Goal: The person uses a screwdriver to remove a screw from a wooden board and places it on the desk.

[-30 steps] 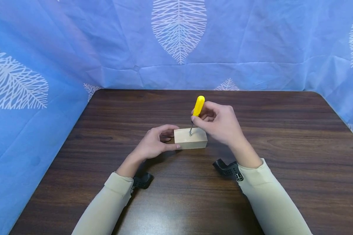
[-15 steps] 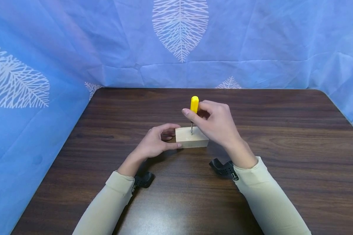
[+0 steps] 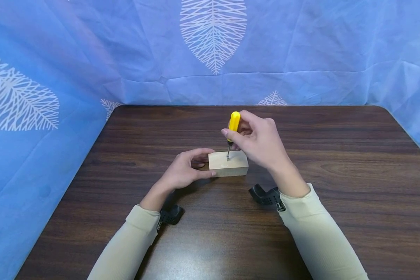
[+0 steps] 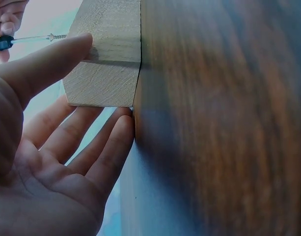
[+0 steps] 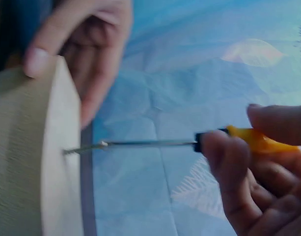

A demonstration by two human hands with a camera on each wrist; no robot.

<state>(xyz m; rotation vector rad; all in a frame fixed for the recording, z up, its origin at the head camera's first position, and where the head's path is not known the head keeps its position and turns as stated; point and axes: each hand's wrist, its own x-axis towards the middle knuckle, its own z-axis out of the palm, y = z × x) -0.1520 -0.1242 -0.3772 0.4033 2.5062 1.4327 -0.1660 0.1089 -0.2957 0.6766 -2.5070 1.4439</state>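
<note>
A pale wooden block (image 3: 228,171) lies on the table. My left hand (image 3: 182,170) grips its left end, thumb on the near side and fingers at the end and far side, as the left wrist view shows. A screw (image 5: 86,148) stands in the block's top face, much of its threaded shank still showing above the wood. My right hand (image 3: 260,138) pinches a screwdriver (image 3: 234,121) with a yellow handle and black collar between thumb and fingers. The screwdriver's thin metal shaft (image 5: 150,143) meets the screw head, nearly in line with the screw.
The dark wood-grain table (image 3: 318,163) stretches out around the block. Behind it hangs a blue cloth (image 3: 143,50) with white leaf prints. A black wrist mount (image 3: 171,215) sits at the left cuff and another black mount (image 3: 265,195) at the right.
The right hand shifted left and then partly back, its fingers turning about the yellow handle. The screwdriver's tilt changed slightly, its tip staying at the screw. The left hand keeps its hold on the block.
</note>
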